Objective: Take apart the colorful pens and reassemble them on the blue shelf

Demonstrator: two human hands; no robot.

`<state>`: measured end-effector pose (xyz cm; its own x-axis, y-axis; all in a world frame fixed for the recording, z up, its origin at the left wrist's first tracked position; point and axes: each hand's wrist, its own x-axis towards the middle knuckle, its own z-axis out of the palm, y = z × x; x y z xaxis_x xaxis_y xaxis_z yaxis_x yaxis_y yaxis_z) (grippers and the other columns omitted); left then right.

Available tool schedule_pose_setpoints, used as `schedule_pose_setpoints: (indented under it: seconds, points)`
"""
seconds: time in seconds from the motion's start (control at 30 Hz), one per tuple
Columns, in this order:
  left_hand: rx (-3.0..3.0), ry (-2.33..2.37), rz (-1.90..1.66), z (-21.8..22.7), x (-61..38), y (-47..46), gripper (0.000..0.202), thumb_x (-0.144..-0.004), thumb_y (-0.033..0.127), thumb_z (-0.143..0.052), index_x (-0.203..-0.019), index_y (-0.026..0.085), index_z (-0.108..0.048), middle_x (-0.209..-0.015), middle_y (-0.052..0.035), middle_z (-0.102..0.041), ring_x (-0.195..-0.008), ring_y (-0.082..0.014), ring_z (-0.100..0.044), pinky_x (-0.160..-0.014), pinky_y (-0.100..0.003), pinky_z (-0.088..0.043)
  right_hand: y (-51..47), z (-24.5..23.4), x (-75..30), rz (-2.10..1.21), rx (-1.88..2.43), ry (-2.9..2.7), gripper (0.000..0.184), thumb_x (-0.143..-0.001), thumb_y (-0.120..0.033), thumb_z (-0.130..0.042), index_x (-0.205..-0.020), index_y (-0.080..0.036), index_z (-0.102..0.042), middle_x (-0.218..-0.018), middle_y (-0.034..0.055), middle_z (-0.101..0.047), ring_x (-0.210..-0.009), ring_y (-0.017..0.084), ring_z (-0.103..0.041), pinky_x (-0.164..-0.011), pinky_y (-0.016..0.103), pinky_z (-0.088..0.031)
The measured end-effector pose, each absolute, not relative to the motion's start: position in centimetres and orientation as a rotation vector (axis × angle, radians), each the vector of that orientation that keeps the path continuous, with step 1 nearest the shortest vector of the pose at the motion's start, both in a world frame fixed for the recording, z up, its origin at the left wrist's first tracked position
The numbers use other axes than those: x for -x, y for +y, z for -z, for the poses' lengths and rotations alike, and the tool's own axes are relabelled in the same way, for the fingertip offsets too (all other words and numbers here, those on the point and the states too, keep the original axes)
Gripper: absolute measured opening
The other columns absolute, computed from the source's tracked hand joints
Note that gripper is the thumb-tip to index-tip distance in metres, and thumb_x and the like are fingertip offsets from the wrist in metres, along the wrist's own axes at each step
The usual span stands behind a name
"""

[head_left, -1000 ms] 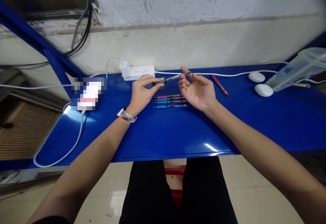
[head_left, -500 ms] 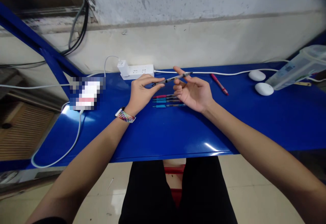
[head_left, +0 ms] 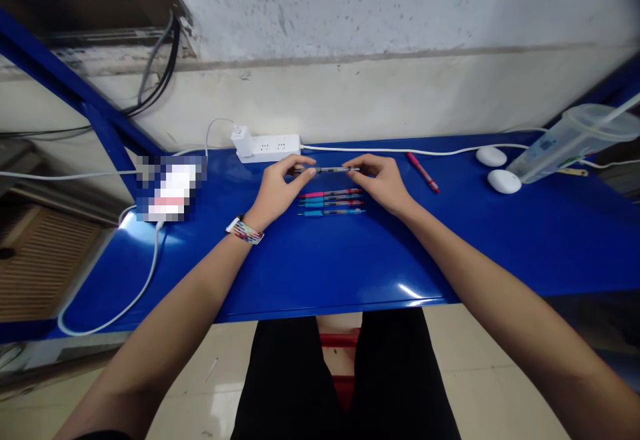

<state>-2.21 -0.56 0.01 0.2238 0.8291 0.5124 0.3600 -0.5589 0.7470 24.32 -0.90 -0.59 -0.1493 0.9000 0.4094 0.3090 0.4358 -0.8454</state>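
Observation:
A clear-barrelled pen with dark ends (head_left: 331,170) lies level between my two hands. My left hand (head_left: 279,189) pinches its left end between thumb and fingers. At its other end, the thumb and fingers of my right hand (head_left: 383,183) close around the tip. Just nearer to me, several pens lie side by side on the blue table (head_left: 320,263): a pink one (head_left: 315,195) at the back and blue ones (head_left: 314,213) in front. Off to the right of my right hand rests a separate pink pen (head_left: 423,172), set at a slant.
A white power strip (head_left: 275,147) with a plugged-in charger stands by the wall. On the left is a blurred-out phone (head_left: 173,190) with a white cable. Two white rounded objects (head_left: 504,181) sit beside a clear plastic container (head_left: 550,143) at right.
The pen has gone from slanted and raised to level, lower behind the row. My right hand has turned from palm-up with spread fingers to pinching the pen's right end.

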Motion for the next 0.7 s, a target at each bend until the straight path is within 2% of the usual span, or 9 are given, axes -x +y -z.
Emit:
schedule_pose_setpoints:
  seconds: [0.1,0.2,0.43,0.7]
  points:
    - [-2.112,1.148,-1.261,0.5,2.5,-0.1,0.019,-0.107,0.037,-0.070,-0.105,0.029,-0.086,-0.091,-0.0049,-0.085,-0.094,-0.0253,-0.076,-0.091,-0.043,-0.058,-0.9,0.7,-24.5,-0.619,1.113,-1.814,0.018,-0.092,-0.027,-0.072,-0.101,-0.023,-0.087,-0.104,0.0096,-0.085,-0.092,0.027,-0.075,-0.086,0.045,-0.058]
    - [-2.186,1.186,-1.231,0.9,2.6,0.3,0.023,-0.108,0.038,-0.066,-0.104,0.031,-0.087,-0.090,-0.0043,-0.086,-0.097,-0.0273,-0.076,-0.091,-0.045,-0.056,-0.9,0.7,-24.6,-0.560,1.135,-1.864,0.020,-0.091,-0.024,-0.070,-0.102,-0.023,-0.087,-0.105,0.0090,-0.086,-0.093,0.028,-0.075,-0.088,0.046,-0.060]
    - [-2.211,1.187,-1.179,0.9,2.6,0.4,0.015,-0.103,0.033,-0.072,-0.101,0.030,-0.086,-0.103,-0.0058,-0.088,-0.101,-0.0279,-0.075,-0.091,-0.045,-0.055,-0.9,0.5,-25.3,-0.534,1.153,-1.942,0.022,-0.089,-0.019,-0.069,-0.100,-0.022,-0.088,-0.105,0.0093,-0.086,-0.094,0.029,-0.076,-0.088,0.045,-0.060]
    - [-2.239,1.153,-1.145,1.5,2.9,0.9,0.012,-0.101,0.032,-0.076,-0.101,0.031,-0.087,-0.104,-0.0059,-0.088,-0.101,-0.0280,-0.073,-0.090,-0.045,-0.055,-1.0,0.2,-26.0,-0.540,1.145,-2.032,0.024,-0.087,-0.018,-0.068,-0.099,-0.022,-0.088,-0.102,0.0082,-0.086,-0.094,0.028,-0.077,-0.089,0.044,-0.061]
